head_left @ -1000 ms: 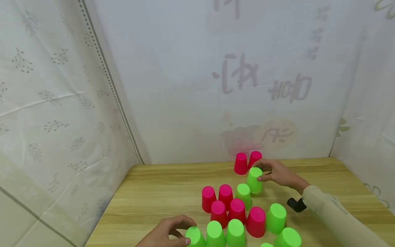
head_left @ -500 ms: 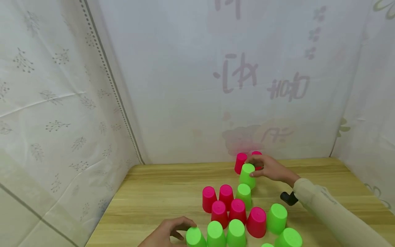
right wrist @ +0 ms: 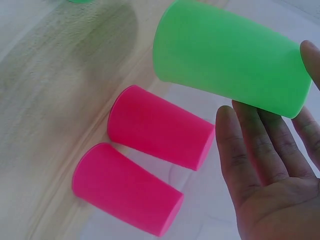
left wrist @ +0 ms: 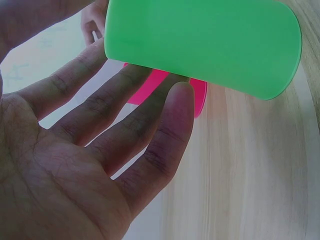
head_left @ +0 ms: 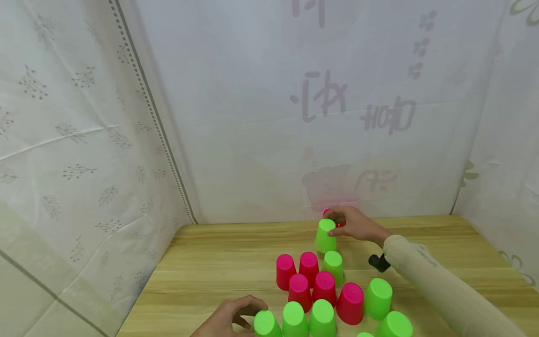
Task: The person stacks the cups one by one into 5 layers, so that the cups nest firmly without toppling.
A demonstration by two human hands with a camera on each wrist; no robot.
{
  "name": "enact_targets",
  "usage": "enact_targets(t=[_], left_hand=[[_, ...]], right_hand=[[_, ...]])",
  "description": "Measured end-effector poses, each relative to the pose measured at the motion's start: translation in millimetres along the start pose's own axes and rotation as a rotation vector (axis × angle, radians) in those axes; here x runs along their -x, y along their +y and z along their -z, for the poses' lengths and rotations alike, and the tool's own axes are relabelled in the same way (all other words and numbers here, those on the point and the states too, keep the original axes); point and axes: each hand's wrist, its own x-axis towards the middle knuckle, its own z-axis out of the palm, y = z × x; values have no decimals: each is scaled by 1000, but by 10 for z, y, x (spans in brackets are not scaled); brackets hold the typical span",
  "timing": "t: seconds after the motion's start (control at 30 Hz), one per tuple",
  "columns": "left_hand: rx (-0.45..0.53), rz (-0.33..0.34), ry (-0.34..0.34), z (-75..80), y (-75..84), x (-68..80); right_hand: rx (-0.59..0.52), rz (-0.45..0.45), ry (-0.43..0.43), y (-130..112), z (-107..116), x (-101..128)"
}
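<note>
The right hand (head_left: pixel 355 223) holds an upturned green cup (head_left: pixel 326 236) by its base end, fingertips on top and thumb behind, with the palm open beside it in the wrist view (right wrist: pixel 272 170). The cup sits at about twelve o'clock of the cluster, toward the far edge of the wooden table (head_left: pixel 210 262), and whether its rim is touching the wood I cannot tell. Directly behind it stand two pink cups (right wrist: pixel 155 127), nearly hidden by the hand from overhead. That closeness looks like the main risk: a slight push away from the body could knock them over.

At about seven o'clock, the left hand (head_left: pixel 229 318) rests with loosely bent fingers against the endmost cup of the near green row (head_left: pixel 266 324); its wrist view shows the fingers (left wrist: pixel 165 130) spread under the cup's side, touching rather than clasping. A twitch there might tip that cup into its neighbours.

Between the hands stand four pink cups (head_left: pixel 307 281) and another green one (head_left: pixel 333 266), packed tight, so one falling cup could topple several.
</note>
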Motion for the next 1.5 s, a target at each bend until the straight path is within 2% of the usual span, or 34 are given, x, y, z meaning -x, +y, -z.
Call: enact_targets(t=[0.33, 0.57, 0.9, 1.23, 1.5], left_hand=[[-10, 5, 16, -33, -9, -22], [-31, -17, 17, -35, -32, -39], [-20, 10, 16, -40, -31, -24], [-29, 17, 15, -35, -42, -33], [-11, 31, 9, -37, -61, -32]], right_hand=[[59, -29, 11, -9, -22, -195], [79, -35, 16, -23, -54, -294], [108, -63, 20, -91, -78, -404], [136, -119, 21, -94, -136, -582], [202, -173, 30, -107, -170, -689]])
